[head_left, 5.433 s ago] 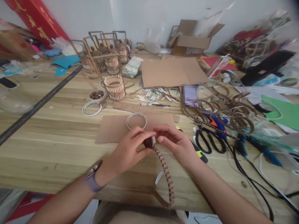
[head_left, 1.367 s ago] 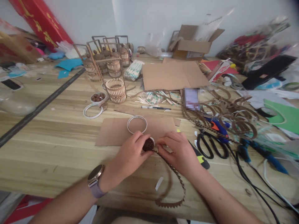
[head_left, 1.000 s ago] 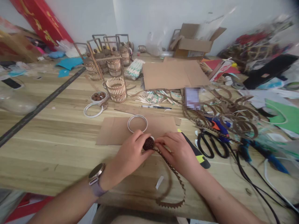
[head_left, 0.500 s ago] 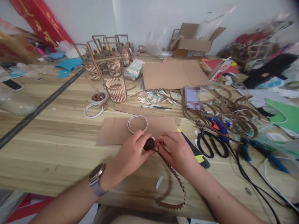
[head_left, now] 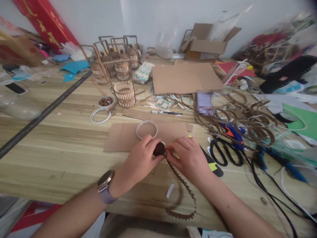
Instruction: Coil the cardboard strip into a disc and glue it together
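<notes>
Nearest the body, a notched brown strip [head_left: 184, 183] is hanging in a loop over the front of the desk [head_left: 74, 158], its upper end running up to a dark brown coil [head_left: 159, 149]. A small white scrap [head_left: 170, 191] is lying beside the loop. The left hand [head_left: 141, 160], with a watch [head_left: 105, 178] on its wrist, is gripping the coil between thumb and fingers. The right hand [head_left: 190, 158] is keeping its fingers closed together at the coil's right edge, pinching the strip where it is meeting the coil.

Just beyond the hands, a white ring [head_left: 137, 130] is resting on a flat cardboard piece [head_left: 119, 140]. To the right, a black-and-yellow object [head_left: 213, 166] is lying partly behind the right forearm, with black scissor handles [head_left: 212, 152] and a blue-and-orange tool [head_left: 234, 135] beyond it.

Farther off, a pen [head_left: 167, 112] is lying across the desk, and a second white ring [head_left: 93, 119] is sitting near a dish of brown balls [head_left: 106, 101]. An open slatted basket [head_left: 124, 96] is standing beside them, in front of several handled baskets [head_left: 122, 71]. Behind, a large cardboard sheet [head_left: 178, 79] is lying flat, and an open carton [head_left: 205, 47] is standing near the wall.
</notes>
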{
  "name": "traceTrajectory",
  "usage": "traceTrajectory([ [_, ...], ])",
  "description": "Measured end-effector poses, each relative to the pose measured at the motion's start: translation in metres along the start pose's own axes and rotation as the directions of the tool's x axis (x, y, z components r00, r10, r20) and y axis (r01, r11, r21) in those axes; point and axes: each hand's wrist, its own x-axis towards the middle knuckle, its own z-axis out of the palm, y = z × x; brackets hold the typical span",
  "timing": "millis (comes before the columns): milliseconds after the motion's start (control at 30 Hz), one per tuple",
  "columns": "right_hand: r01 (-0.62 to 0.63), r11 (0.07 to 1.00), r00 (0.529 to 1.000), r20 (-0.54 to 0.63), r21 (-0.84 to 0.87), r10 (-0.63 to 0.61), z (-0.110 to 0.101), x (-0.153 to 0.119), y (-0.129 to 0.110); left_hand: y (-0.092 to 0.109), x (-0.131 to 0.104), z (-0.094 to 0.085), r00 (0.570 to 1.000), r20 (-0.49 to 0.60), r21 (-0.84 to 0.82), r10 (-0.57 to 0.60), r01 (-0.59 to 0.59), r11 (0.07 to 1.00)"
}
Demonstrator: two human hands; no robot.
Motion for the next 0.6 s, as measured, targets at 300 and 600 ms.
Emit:
traceTrajectory([
  [300, -0.017, 0.999, 1.000, -0.019, 0.047, 0.018, 0.000, 0.002, 0.001, -0.002, 0.002, -0.002, 0.999, -0.006, -0.008, 0.052, -0.052, 0.999],
  [600, -0.086, 0.995, 0.994, -0.063, 0.060, 0.090, -0.007, 0.005, 0.014, -0.001, 0.003, -0.005, 0.992, -0.022, -0.051, 0.122, -0.122, 0.991],
])
